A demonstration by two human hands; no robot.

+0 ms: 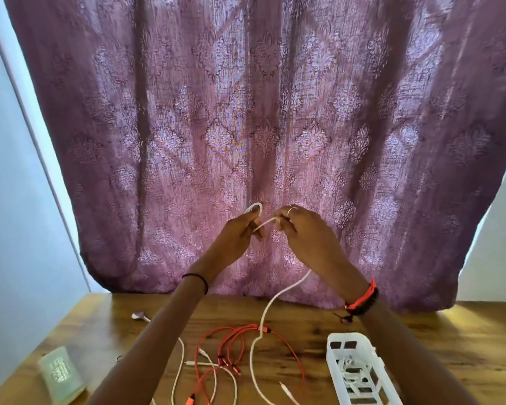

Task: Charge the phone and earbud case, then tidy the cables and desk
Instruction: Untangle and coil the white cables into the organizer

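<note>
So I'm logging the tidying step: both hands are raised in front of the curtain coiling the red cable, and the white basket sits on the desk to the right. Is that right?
Not quite. The head view shows the left hand and right hand working a white cable, not the red one. The red cable lies loose on the desk. The white basket is on the right, as you say.

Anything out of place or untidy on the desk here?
Yes. Red cables and loose white cables lie tangled mid-desk, outside the white basket. Both hands hold another white cable raised.
</note>
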